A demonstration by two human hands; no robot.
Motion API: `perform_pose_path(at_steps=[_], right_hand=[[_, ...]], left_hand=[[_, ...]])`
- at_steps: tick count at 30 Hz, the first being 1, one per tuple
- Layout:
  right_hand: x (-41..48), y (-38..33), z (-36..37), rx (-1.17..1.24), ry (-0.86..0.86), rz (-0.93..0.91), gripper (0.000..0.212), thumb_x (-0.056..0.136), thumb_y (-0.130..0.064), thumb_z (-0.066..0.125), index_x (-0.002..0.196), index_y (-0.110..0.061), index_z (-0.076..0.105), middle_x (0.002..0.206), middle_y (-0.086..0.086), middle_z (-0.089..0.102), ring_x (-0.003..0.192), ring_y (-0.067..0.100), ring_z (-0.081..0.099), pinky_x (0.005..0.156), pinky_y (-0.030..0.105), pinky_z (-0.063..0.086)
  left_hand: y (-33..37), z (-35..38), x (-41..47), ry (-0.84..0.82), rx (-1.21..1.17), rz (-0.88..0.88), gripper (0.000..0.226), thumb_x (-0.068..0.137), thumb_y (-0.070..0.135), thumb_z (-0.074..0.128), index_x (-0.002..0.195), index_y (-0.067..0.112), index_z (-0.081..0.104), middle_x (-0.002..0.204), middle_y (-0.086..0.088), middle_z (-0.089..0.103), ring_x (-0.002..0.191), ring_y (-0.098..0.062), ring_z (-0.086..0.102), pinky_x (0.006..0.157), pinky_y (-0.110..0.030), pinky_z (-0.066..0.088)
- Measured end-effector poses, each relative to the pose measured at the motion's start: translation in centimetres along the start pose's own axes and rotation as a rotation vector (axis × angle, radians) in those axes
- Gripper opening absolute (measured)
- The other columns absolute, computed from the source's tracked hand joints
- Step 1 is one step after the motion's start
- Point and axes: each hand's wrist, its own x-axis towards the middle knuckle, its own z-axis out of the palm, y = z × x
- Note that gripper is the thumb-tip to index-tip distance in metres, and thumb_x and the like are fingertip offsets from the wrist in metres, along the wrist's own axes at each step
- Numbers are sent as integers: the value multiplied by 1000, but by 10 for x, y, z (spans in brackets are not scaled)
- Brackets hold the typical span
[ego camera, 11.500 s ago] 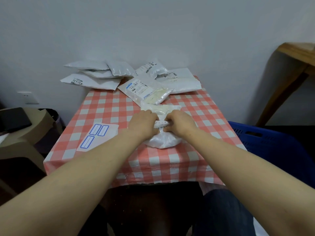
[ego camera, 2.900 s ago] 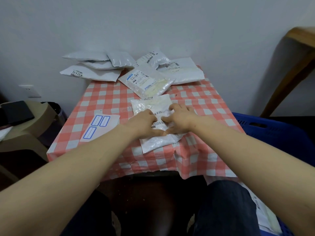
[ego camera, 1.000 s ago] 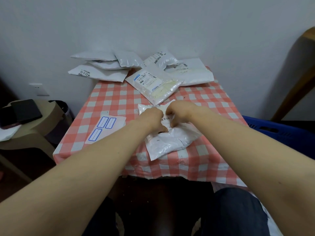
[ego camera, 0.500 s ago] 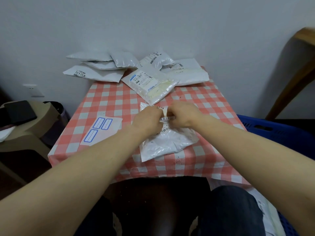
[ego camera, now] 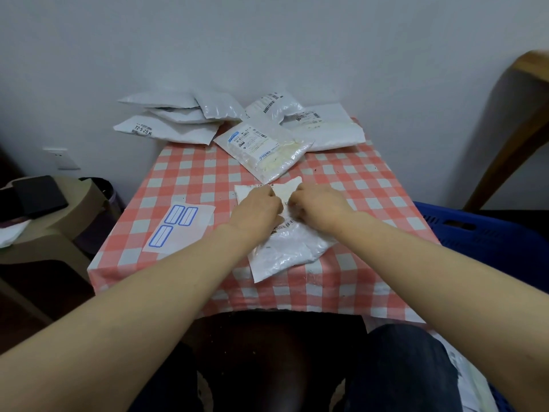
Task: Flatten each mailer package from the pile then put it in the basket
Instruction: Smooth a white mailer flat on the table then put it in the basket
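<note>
step: flattening mailer (ego camera: pixel 286 248) | grip: pinched by curled fingers of left hand (ego camera: pixel 256 212), right hand (ego camera: pixel 322 210) | todo: pile (ego camera: pixel 237 120) at back, then basket (ego camera: pixel 475 233)

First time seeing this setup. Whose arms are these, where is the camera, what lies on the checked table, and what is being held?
No machine here: a person wears one camera on the head, looking forward and down, so the two bare arms are their own. The left hand and right hand both grip the far part of a crumpled white mailer lying on the checked tablecloth. Behind it lies a labelled clear mailer, then a pile of white mailers by the wall. A sheet of blue-framed labels lies to the left. The blue basket stands at the right, beside the table.
</note>
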Motion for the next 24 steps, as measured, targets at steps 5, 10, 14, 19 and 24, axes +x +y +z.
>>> perform_pose_path(at_steps=[5,10,14,19,24], right_hand=[[3,6,5,89,-100,-35,21,91,-17,50,103,-12,67,113,3,57,98,27,58,70,33,44],[5,-1,5,19,-64,16,22,90,-20,53,105,-13,67,111,3,57,100,25,57,74,35,49],[1,-7,0,-71,-30,9,19,90,-20,53,101,-11,66,108,4,59,99,25,57,70,33,46],[-1,1,3,-12,-61,12,20,89,-27,56,98,-16,70,104,3,62,94,26,60,73,37,53],[0,9,15,28,-190,26,39,94,-39,47,124,-16,54,129,6,46,111,26,50,89,39,47]], left_hand=[[1,0,-2,-72,-61,-16,37,94,24,55,128,8,53,131,-11,45,120,-26,46,93,-29,36],[3,0,-2,-141,-69,-33,24,92,23,58,108,5,63,121,-11,49,111,-27,51,82,-31,39],[8,-1,-4,-51,-88,-72,29,89,19,62,118,14,63,119,-6,55,112,-25,53,89,-31,41],[8,2,-6,-31,-36,2,26,92,19,58,116,13,66,118,-5,58,111,-25,54,86,-35,46],[-2,5,-7,-145,-27,36,29,99,25,45,112,4,60,117,-8,47,106,-27,52,72,-25,33]])
